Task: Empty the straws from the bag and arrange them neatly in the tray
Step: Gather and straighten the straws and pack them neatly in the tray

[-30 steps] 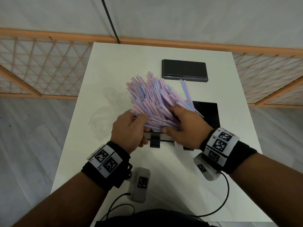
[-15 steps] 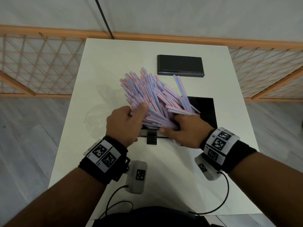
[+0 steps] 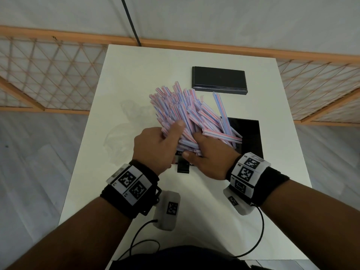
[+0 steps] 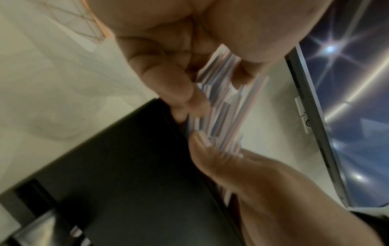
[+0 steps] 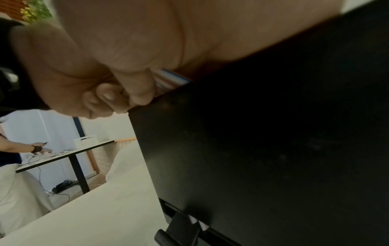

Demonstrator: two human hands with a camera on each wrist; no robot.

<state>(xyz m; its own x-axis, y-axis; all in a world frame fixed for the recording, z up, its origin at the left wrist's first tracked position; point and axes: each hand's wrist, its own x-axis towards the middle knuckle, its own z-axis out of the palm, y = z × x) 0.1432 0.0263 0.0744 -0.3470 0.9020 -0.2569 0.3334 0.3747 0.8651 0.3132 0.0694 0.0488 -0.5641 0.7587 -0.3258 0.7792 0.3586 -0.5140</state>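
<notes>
Both hands grip one thick bundle of striped straws over the white worktop. The left hand wraps the bundle's near end from the left, thumb laid up along the straws and fingers curled underneath; in the left wrist view those fingertips press into the straw ends. The right hand clamps the same end from the right, thumb tucked across the bottom, and the right wrist view shows its fingers folded tight around a few visible stripes (pink, blue and white).

The straws fan out away from the person, their far ends spread wide and uneven. A couple on the right side stick out apart from the rest, pointing toward the far edge, and several lower ones splay sideways to the right.

Directly beneath the bundle sits the black tray, mostly hidden by hands and straws; its right part shows bare. Whether any straws already lie inside it cannot be told. A small black clip-like part juts from the tray's near edge, just below the hands.

The clear bag lies crumpled on the worktop to the left of the left hand. A second black slab rests farther back, well apart from the tray.
</notes>
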